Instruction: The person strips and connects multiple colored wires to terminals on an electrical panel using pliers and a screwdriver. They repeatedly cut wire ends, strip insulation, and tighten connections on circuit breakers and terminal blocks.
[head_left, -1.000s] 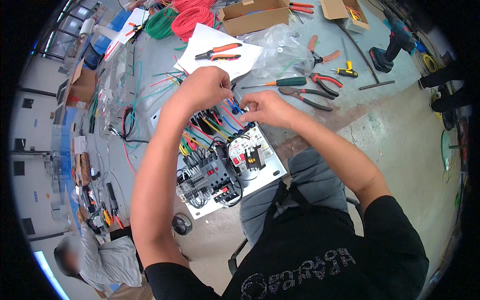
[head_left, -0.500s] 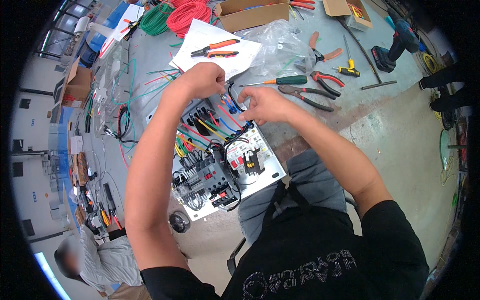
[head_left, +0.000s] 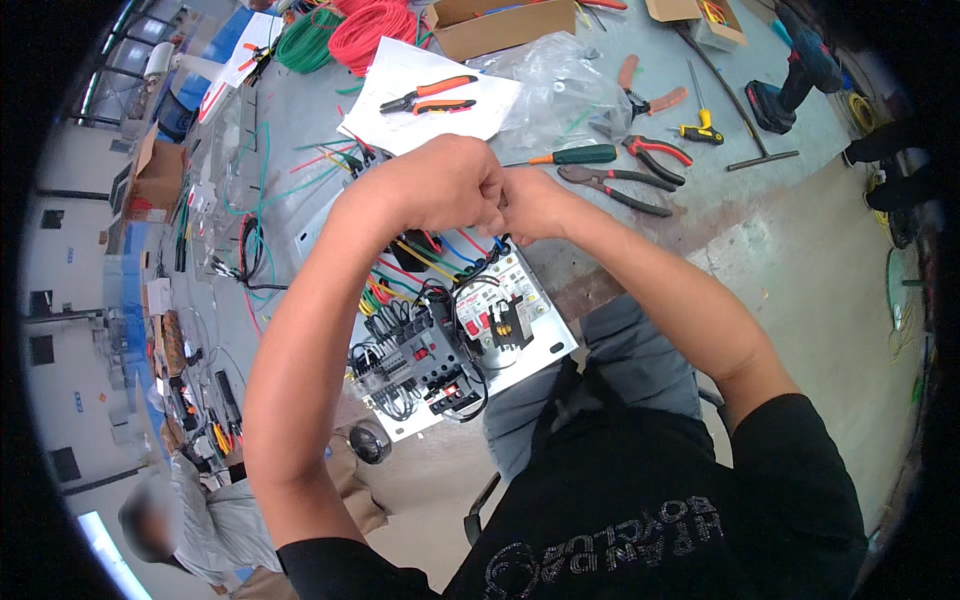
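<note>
My left hand (head_left: 450, 187) and my right hand (head_left: 537, 205) meet above the far edge of a white metal mounting plate (head_left: 536, 362). Both are closed, fingertips pressed close together, and whatever is between them is hidden. Below them, blue, red, yellow and green wires (head_left: 425, 262) run across the plate, partly covered by my left hand. A dark grey contactor (head_left: 424, 352) with bundled black wires sits on the plate's left part. Toward its right, a white breaker block with red switches (head_left: 482, 318) is mounted. The plate's near edge lies at my lap.
Beyond my hands lie a screwdriver (head_left: 572, 156), dark-handled cutters (head_left: 618, 186), red pliers (head_left: 656, 160) and wire strippers (head_left: 430, 97) on paper. A clear plastic bag (head_left: 560, 95) lies beside the paper. A cordless drill (head_left: 800, 75) is at far right. Another person (head_left: 215, 525) is at lower left.
My left hand has moved right and slightly nearer, joining my right hand. My right fingers, earlier apart, have closed. Blue wire ends seen between the hands are now covered.
</note>
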